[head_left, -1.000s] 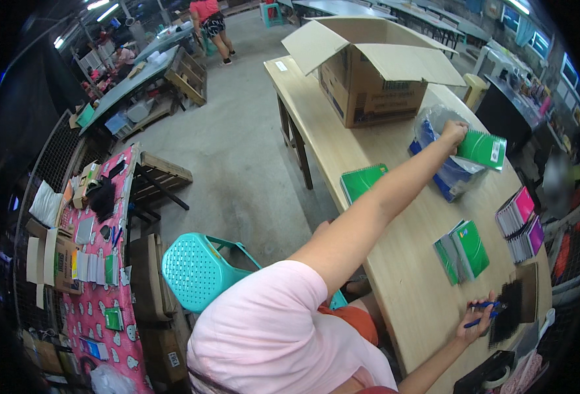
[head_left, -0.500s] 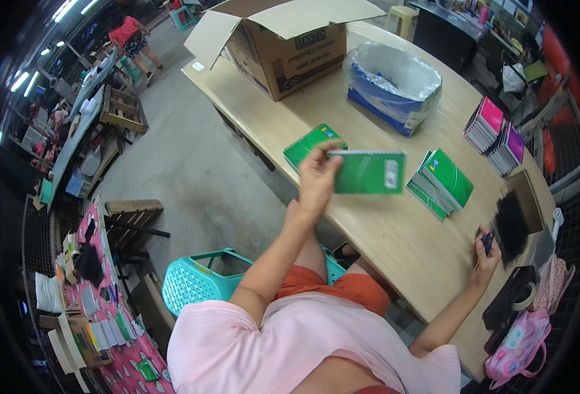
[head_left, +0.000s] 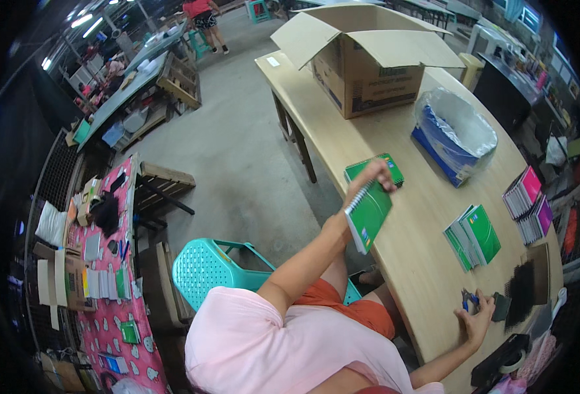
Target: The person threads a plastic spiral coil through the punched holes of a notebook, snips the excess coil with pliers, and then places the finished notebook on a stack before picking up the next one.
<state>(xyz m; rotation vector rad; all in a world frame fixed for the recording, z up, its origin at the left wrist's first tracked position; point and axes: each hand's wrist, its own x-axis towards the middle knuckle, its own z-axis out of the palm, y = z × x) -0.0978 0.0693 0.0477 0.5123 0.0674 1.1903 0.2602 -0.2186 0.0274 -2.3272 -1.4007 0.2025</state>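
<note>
Gripping green spiral notebook (head_left: 371,215), left hand (head_left: 377,176); likely light, flexible, slick-covered; best pinched along coil edge. Right hand (head_left: 478,319) at blue-handled pliers (head_left: 468,301), hold unclear.

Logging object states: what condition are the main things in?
Cardboard box: open, flaps out
Blue bin: open, plastic lining
Notebook in left hand: closed, tilted
Green notebook beyond left hand: closed, flat
Green notebooks beyond right hand: closed, overlapping
Pliers by right hand: unclear whether gripped
</note>
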